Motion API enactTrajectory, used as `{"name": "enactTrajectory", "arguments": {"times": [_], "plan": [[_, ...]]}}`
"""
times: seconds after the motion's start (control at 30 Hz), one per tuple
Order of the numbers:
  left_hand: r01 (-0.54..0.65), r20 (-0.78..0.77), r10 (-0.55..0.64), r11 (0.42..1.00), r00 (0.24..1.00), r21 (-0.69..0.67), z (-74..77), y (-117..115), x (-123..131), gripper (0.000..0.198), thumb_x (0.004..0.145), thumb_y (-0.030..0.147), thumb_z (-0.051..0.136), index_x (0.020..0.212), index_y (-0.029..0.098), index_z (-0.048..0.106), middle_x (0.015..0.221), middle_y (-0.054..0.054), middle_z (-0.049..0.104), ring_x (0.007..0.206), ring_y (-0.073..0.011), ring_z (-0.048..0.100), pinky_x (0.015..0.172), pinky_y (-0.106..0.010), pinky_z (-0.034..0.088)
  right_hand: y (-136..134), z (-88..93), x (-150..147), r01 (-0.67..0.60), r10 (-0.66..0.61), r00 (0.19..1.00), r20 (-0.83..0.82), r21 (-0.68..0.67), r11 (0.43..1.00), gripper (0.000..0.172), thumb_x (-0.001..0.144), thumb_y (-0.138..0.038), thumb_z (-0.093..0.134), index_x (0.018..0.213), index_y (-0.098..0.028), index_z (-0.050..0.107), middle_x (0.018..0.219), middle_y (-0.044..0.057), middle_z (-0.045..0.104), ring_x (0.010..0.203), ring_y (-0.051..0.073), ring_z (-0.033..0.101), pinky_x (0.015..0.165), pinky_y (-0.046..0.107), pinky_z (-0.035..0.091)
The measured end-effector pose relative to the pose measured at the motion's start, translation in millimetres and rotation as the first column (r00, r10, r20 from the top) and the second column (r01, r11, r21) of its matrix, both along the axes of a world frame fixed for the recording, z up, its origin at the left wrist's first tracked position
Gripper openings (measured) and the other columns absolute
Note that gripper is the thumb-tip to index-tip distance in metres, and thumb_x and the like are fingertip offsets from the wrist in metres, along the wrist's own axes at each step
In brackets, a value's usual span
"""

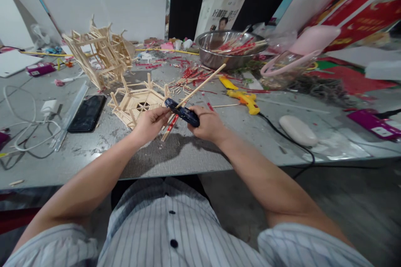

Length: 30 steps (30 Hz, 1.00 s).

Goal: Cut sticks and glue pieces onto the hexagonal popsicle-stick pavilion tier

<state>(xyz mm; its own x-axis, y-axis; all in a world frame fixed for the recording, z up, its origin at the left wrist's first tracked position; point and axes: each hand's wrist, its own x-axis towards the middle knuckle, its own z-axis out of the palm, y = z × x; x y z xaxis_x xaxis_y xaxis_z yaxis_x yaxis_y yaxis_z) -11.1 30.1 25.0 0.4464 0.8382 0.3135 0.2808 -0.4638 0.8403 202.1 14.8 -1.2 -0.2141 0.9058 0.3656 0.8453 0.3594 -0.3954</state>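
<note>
Gripping the tool (189, 117), right hand (207, 125) was clamped; couldn't tell what left hand (151, 123) held. Stick (203, 86) seemed light, stiff, snappable, best pinched near-end.

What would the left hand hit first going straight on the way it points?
Likely the dark blue tool held in the right hand, just ahead of the left hand; whether they already touch is unclear.

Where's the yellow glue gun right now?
In the head view, the yellow glue gun lies on the table, beyond and right of the right hand, in front of the metal bowl.
</note>
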Motion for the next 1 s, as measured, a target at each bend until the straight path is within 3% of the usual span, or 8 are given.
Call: {"name": "enactTrajectory", "arguments": {"times": [0.27,0.57,0.67,0.83,1.0], "plan": [[-0.03,0.03,0.027,0.994,0.999,0.1,-10.8,4.5,2.5,0.022,0.084,0.036,0.055,0.081,0.015,0.061,0.055,0.005,0.041,0.049,-0.0067,0.032,0.048,-0.02,0.024,-3.4,3.2,-3.3,0.029,-0.029,0.999,0.044,0.003,1.0,0.04,0.07,-0.029,0.06,0.108,-0.018,0.063,0.097,0.013,0.074,0.091,0.032,0.07,0.08,0.043,0.054],[-0.075,0.011,0.074,0.989,0.997,0.129,-10.2,2.3,5.1,0.02,0.086,0.033,0.054,0.083,0.015,0.063,0.053,0.004,0.046,0.048,-0.007,0.039,0.049,-0.019,0.03,-2.8,0.8,-2.8,0.018,-0.021,0.998,0.062,0.05,0.999,0.034,0.07,-0.028,0.06,0.104,-0.022,0.063,0.09,0.009,0.074,0.084,0.028,0.07,0.076,0.039,0.053],[-0.1,0.011,0.1,0.985,0.995,0.14,-11.6,2.6,4.8,0.02,0.085,0.032,0.053,0.082,0.015,0.062,0.055,0.004,0.046,0.051,-0.0077,0.04,0.051,-0.019,0.031,0.5,-1.8,-1.4,0.015,-0.017,0.999,0.043,0.046,0.999,0.04,0.072,-0.028,0.06,0.111,-0.02,0.061,0.097,0.011,0.073,0.09,0.03,0.069,0.08,0.043,0.053],[-0.054,0.019,0.051,0.981,0.999,0.186,-10.1,0.1,5.7,0.021,0.086,0.03,0.05,0.08,0.014,0.062,0.057,0.003,0.044,0.055,-0.0083,0.039,0.054,-0.019,0.033,8.1,-5.4,3.0,-0.132,0.132,0.991,-0.008,0.031,0.991,0.057,0.072,-0.024,0.058,0.128,-0.018,0.05,0.121,0.016,0.063,0.109,0.032,0.062,0.09,0.048,0.051],[-0.04,0.085,0.028,0.99,0.996,0.135,-12.1,-0.7,8.4,0.027,0.084,0.036,0.053,0.084,0.013,0.066,0.06,0.002,0.046,0.056,-0.0083,0.037,0.052,-0.019,0.032,9.6,-7.5,4.8,-0.143,0.146,0.988,-0.049,0.056,0.988,0.058,0.07,-0.022,0.059,0.127,-0.021,0.05,0.118,0.014,0.063,0.106,0.032,0.061,0.09,0.049,0.05]]}}
